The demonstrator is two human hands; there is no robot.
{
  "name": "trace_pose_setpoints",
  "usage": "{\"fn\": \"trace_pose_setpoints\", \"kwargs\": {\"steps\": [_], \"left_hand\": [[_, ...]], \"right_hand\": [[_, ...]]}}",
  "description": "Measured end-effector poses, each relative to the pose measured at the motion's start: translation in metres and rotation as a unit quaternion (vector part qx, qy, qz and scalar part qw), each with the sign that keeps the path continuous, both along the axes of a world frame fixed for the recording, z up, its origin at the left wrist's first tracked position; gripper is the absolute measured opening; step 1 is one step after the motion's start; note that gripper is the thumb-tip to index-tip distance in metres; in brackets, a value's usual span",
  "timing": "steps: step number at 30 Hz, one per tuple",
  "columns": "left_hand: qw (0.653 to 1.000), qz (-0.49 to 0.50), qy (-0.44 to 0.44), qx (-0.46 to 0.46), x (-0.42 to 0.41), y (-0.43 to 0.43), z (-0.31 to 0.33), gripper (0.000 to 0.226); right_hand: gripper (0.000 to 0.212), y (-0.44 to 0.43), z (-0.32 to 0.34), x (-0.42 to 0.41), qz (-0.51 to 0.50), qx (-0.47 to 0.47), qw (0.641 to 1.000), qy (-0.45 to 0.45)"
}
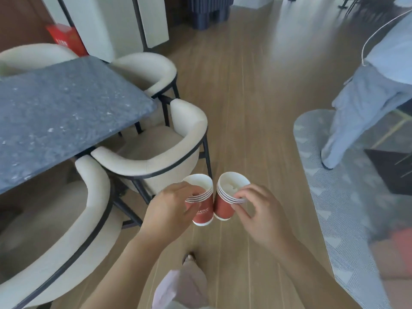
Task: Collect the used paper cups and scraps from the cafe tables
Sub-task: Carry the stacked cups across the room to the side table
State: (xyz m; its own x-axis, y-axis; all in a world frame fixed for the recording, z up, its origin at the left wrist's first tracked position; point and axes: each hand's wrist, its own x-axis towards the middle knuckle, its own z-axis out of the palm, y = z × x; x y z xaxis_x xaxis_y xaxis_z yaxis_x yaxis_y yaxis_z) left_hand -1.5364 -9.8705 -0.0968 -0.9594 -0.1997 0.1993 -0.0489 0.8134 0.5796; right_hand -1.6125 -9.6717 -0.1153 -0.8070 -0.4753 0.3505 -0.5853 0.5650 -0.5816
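Observation:
Two stacks of red paper cups with white rims hang side by side over the wooden floor, touching each other. My left hand (171, 208) grips the left stack of cups (201, 210) with its fingers curled round the upper part. My right hand (260, 210) pinches the rim of the right stack of cups (224, 206) between thumb and fingertips. Each stack holds several nested cups. Something pale lies inside the top cup of the right stack; I cannot tell what it is.
A dark stone cafe table (60, 117) stands at the left with cream armchairs (169, 148) round it. A person in light blue clothes (365, 112) stands at the right on a grey patterned rug (347, 208). Wooden floor (243, 85) runs ahead.

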Motion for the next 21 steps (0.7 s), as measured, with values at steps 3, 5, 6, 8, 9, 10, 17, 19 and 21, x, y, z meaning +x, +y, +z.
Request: {"fn": "trace_pose_setpoints", "kwargs": {"steps": [3, 5, 6, 8, 9, 10, 17, 19, 21], "left_hand": [[1.0, 0.0, 0.018, 0.0, -0.072, -0.026, -0.001, 0.027], [0.999, -0.009, 0.034, -0.007, -0.125, -0.043, 0.001, 0.027], [0.999, -0.012, 0.043, -0.011, -0.153, -0.051, 0.003, 0.027], [0.998, -0.025, 0.055, -0.018, -0.208, -0.067, 0.011, 0.027], [0.997, -0.035, 0.059, -0.021, -0.236, -0.074, 0.014, 0.028], [0.997, -0.045, 0.062, -0.022, -0.262, -0.08, 0.017, 0.029], [0.989, -0.125, 0.079, -0.012, -0.443, -0.103, 0.022, 0.02], [0.986, -0.146, 0.075, -0.002, -0.495, -0.103, 0.018, 0.022], [0.985, -0.155, 0.077, -0.01, -0.549, -0.102, 0.015, 0.026]], "right_hand": [[0.017, -0.025, 0.002, -0.073, 0.0, -0.006, 1.0, 0.011], [0.017, -0.043, 0.004, -0.124, -0.003, -0.013, 1.0, 0.022], [0.017, -0.052, 0.006, -0.149, -0.006, -0.016, 0.999, 0.028], [0.017, -0.068, 0.012, -0.2, -0.013, -0.018, 0.999, 0.032], [0.017, -0.075, 0.015, -0.225, -0.016, -0.017, 0.999, 0.033], [0.017, -0.082, 0.018, -0.249, -0.018, -0.016, 0.999, 0.034], [0.016, -0.105, 0.023, -0.407, -0.071, -0.007, 0.997, 0.035], [0.017, -0.104, 0.022, -0.452, -0.086, -0.007, 0.996, 0.032], [0.017, -0.1, 0.021, -0.501, -0.09, -0.008, 0.995, 0.033]]}}
